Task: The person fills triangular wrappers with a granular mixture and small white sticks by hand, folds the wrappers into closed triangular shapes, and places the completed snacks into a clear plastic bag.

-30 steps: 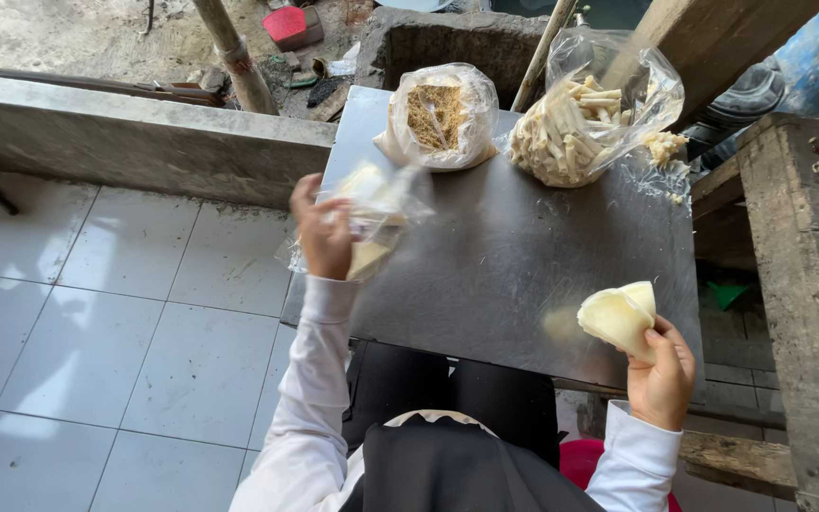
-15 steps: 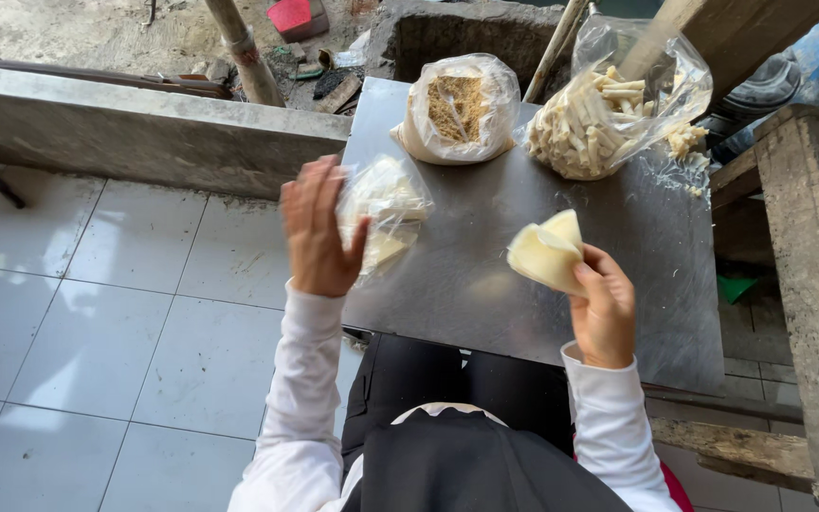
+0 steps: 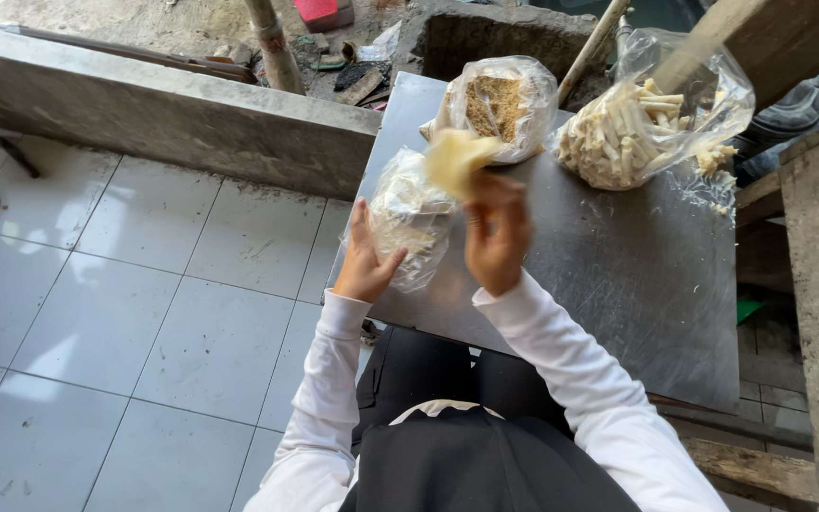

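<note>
Above the grey metal surface [image 3: 618, 275], the left hand [image 3: 367, 265] cups a small clear plastic bag [image 3: 411, 223] from its side while the right hand [image 3: 497, 237] pinches a pale yellow wedge-shaped piece [image 3: 457, 156] just over the bag's mouth.

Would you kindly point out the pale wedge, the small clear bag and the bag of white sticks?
pale wedge [image 3: 454, 156], head view, its middle
small clear bag [image 3: 411, 223], head view, its front
bag of white sticks [image 3: 623, 133], head view, its contents
</note>
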